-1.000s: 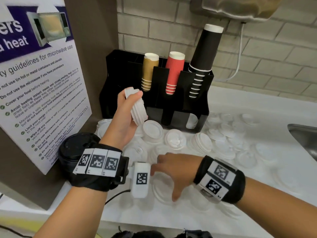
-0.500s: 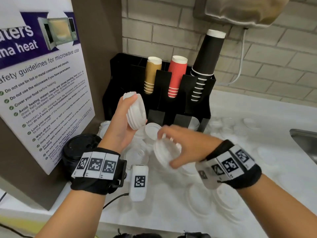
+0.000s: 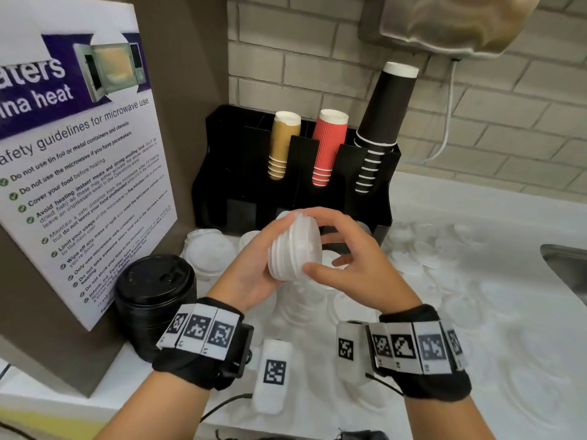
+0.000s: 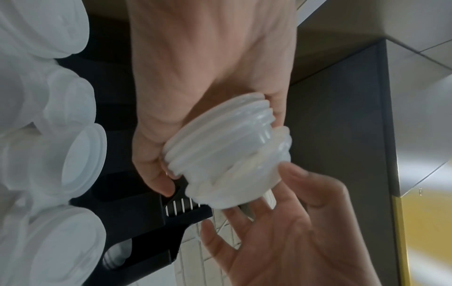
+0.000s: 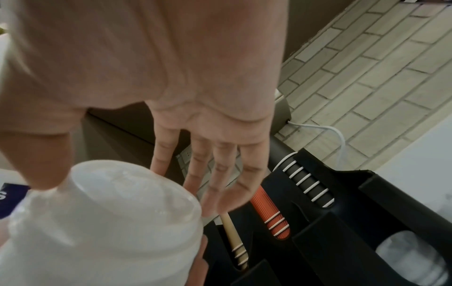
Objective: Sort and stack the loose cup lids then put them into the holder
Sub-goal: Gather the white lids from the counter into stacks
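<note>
Right hand (image 3: 346, 265) has brought its lid over onto the lid stack (image 3: 293, 246), fingers spread, thumb pressing the rim. My left hand (image 3: 254, 268) grips the stack above the worktop (image 3: 476, 344), before the holder (image 3: 241, 173). Seat it square, press evenly.

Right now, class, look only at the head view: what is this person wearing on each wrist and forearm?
The forearms are bare, without sleeves. Each wrist has a black fabric band carrying a row of white square tags printed with black coded patterns. A white capsule-shaped module with its own coded tag hangs from each band, trailing a thin black cable.
</note>
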Available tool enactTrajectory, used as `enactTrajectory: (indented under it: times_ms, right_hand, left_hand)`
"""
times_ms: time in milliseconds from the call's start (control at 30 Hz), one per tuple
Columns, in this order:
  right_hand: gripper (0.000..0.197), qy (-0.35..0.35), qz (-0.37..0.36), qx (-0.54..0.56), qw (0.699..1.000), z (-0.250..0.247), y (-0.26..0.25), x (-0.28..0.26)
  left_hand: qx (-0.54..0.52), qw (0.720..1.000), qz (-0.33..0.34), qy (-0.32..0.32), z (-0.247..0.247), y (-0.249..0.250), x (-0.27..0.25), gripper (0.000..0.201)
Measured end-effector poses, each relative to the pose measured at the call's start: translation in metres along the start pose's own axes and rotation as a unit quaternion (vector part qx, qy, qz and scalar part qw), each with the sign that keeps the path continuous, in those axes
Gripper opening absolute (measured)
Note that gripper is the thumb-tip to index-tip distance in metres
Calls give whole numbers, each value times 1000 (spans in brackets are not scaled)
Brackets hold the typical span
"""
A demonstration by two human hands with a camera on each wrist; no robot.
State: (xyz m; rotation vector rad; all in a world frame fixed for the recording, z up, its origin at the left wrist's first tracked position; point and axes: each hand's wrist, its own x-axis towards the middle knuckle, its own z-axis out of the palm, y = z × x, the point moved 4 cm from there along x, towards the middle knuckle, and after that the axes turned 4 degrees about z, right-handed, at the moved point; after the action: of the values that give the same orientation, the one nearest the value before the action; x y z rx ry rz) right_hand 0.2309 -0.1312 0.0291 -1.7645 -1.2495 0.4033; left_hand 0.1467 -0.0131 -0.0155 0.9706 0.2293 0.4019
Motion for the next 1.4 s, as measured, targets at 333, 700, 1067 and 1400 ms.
enactTrajectory:
  times_ms: [333,700,1067,1400]
  right_hand:
    - [69,16,-2,-1,1000,10,-2,0]
    - [62,-74,79,-61,992,6,24,29]
    - [72,-342,143,-403,837,52,77,45]
    - [66,-307,144,-350,873,35,70,49]
  left_hand:
    - [-18,999,-4,30,0,-5,-3,69]
    - [-66,993,37,87,-14,8,-5,38]
    - [-89,990,41,106,-15,18,-10,46]
    - [-108,987,48,111,-15,19,-7,53]
